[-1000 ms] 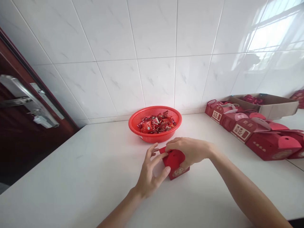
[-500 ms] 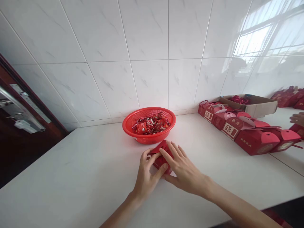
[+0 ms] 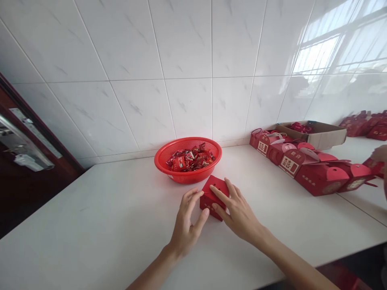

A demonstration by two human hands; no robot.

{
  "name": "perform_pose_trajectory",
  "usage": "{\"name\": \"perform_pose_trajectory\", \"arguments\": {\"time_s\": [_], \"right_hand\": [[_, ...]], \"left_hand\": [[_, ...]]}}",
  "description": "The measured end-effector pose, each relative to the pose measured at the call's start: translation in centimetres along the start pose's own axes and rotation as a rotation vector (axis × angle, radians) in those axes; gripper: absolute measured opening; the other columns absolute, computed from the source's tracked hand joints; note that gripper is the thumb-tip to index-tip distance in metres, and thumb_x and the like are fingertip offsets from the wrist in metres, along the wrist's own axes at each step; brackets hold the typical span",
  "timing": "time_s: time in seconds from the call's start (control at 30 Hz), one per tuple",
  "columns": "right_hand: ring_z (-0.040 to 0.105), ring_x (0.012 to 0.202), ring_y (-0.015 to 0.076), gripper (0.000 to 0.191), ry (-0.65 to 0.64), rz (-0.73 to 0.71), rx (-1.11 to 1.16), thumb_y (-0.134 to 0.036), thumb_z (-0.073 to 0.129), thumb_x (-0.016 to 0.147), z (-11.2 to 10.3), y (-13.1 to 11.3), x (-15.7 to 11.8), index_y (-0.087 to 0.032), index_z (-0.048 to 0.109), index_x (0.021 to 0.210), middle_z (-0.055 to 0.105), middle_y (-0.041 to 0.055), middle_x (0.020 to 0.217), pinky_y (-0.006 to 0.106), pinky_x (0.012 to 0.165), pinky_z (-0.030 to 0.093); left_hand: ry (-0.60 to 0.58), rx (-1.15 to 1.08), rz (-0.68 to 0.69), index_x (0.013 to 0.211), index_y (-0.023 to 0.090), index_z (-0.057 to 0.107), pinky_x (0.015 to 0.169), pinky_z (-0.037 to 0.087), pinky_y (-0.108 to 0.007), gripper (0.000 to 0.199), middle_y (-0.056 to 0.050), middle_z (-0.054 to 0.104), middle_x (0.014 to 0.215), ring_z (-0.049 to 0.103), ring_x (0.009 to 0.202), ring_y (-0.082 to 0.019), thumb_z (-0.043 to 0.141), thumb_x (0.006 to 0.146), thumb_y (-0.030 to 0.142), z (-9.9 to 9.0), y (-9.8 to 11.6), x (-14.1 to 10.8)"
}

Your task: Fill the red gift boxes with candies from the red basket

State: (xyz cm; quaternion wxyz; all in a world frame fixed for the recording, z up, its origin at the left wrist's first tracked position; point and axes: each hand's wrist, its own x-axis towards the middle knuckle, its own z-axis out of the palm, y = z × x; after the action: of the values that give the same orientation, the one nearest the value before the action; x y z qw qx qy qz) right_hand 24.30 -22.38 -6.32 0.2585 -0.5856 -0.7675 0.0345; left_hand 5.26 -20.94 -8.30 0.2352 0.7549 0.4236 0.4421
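Observation:
A small red paper candy box (image 3: 214,203) stands on the white table in front of me, its top flaps folded over. My right hand (image 3: 240,213) holds it from the right: the index finger lies on the top, the thumb touches the front edge and the other fingers reach over the far right side. My left hand (image 3: 188,221) is at the box's left side with thumb and fingers apart, fingertips by the upper left edge. Just behind the box is a red plastic basket (image 3: 188,177) with wrapped candies (image 3: 193,158) inside.
Several red gift boxes (image 3: 320,179) stand in rows at the right. Behind them is an open cardboard box (image 3: 328,139) with red items inside, and more red boxes (image 3: 363,125) farther back. Another person's hand (image 3: 380,155) shows at the right edge. A tiled wall (image 3: 193,100) borders the table.
The candy box's top now lies flatter, and the box has shifted slightly right. My left fingers have come off its front and spread apart. The other person's hand has moved.

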Motion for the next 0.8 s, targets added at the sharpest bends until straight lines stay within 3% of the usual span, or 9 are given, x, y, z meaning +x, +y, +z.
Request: {"name": "perform_pose_trajectory", "arguments": {"time_s": [0.2, 0.37, 0.57, 0.67, 0.8], "right_hand": [[0.052, 0.126, 0.0331, 0.048, 0.070, 0.073, 0.020, -0.045, 0.043, 0.098, -1.9, 4.2, -0.1, -0.032, 0.052, 0.143, 0.044, 0.0157, 0.144, 0.052, 0.100, 0.050], [0.057, 0.117, 0.0358, 0.052, 0.154, 0.310, -0.106, -0.047, 0.045, 0.094, -4.7, 11.4, 2.2, -0.027, 0.054, 0.141, 0.046, 0.0186, 0.141, 0.055, 0.102, 0.045], [0.046, 0.130, 0.0425, 0.068, 0.297, 0.502, -0.190, -0.045, 0.050, 0.088, -5.5, 19.7, 5.2, -0.017, 0.038, 0.149, 0.042, 0.0236, 0.145, 0.056, 0.102, 0.040], [0.043, 0.132, 0.0445, 0.073, 0.350, 0.545, -0.192, -0.049, 0.049, 0.087, -5.3, 21.3, 6.2, -0.009, 0.034, 0.147, 0.035, 0.0286, 0.149, 0.055, 0.102, 0.039], [0.040, 0.132, 0.0437, 0.063, 0.401, 0.602, -0.198, -0.043, 0.044, 0.090, -4.9, 21.2, 7.5, -0.007, 0.036, 0.140, 0.038, 0.0300, 0.145, 0.053, 0.098, 0.041]], "left_hand": [[-0.024, 0.009, -0.019, 0.128, 0.026, 0.057, 0.105, 0.048, -0.046, 0.033, -0.012, 0.051, 0.140, 0.051, 0.132, -0.028, 0.050, 0.097, 0.036, -0.1, 0.2, -0.1], [-0.051, 0.005, -0.027, 0.126, 0.027, 0.059, 0.106, 0.047, -0.048, 0.032, -0.012, 0.051, 0.140, 0.050, 0.132, -0.028, 0.050, 0.096, 0.036, 0.2, -0.1, -0.3], [-0.063, -0.006, -0.046, 0.123, 0.027, 0.062, 0.103, 0.049, -0.049, 0.031, -0.012, 0.053, 0.139, 0.052, 0.130, -0.030, 0.052, 0.096, 0.037, 0.5, -0.3, -0.3], [-0.068, -0.010, -0.055, 0.123, 0.027, 0.062, 0.103, 0.049, -0.049, 0.031, -0.012, 0.053, 0.139, 0.052, 0.130, -0.030, 0.051, 0.096, 0.037, 0.5, -0.5, -0.3], [-0.071, -0.004, -0.063, 0.123, 0.027, 0.062, 0.103, 0.049, -0.049, 0.031, -0.013, 0.054, 0.137, 0.052, 0.129, -0.029, 0.051, 0.096, 0.036, 0.5, -0.8, -0.2]]}}
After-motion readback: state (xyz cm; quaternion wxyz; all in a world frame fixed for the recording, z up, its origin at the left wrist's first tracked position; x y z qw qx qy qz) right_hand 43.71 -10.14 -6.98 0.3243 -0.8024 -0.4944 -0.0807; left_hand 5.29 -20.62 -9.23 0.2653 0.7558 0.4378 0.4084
